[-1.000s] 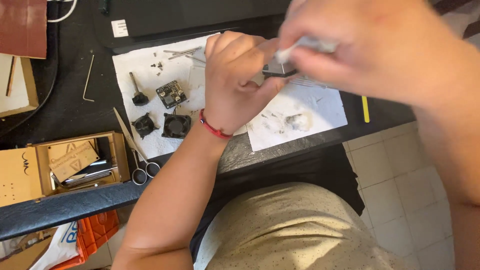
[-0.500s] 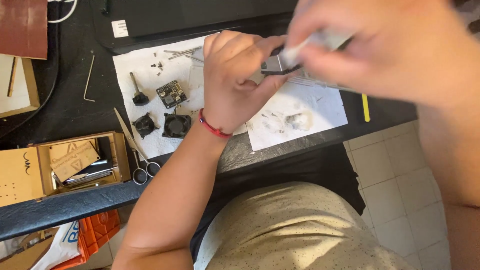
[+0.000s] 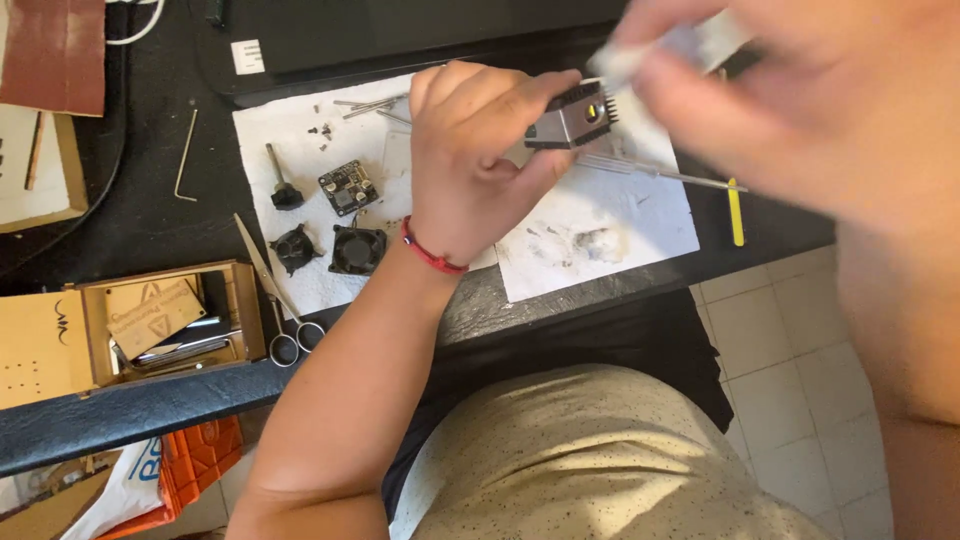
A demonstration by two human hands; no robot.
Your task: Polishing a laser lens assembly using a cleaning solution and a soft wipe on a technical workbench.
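Dark surface [image 3: 140, 215] under you, white paper sheet [image 3: 620, 225] spread on it, likely to catch small parts. Your left hand [image 3: 470, 165] holds small finned metal block [image 3: 572, 118] above sheet, fingers clamped round it, open face turned toward right hand for access. Your right hand [image 3: 800, 110], blurred, fingers pinched on pale slim tool [image 3: 650, 55] whose tip meets block. Small fans [image 3: 358, 248], circuit board [image 3: 348, 186], screws [image 3: 322, 130] laid out on sheet left of hand; scissors [image 3: 275, 310] beside open wooden box [image 3: 170, 320].
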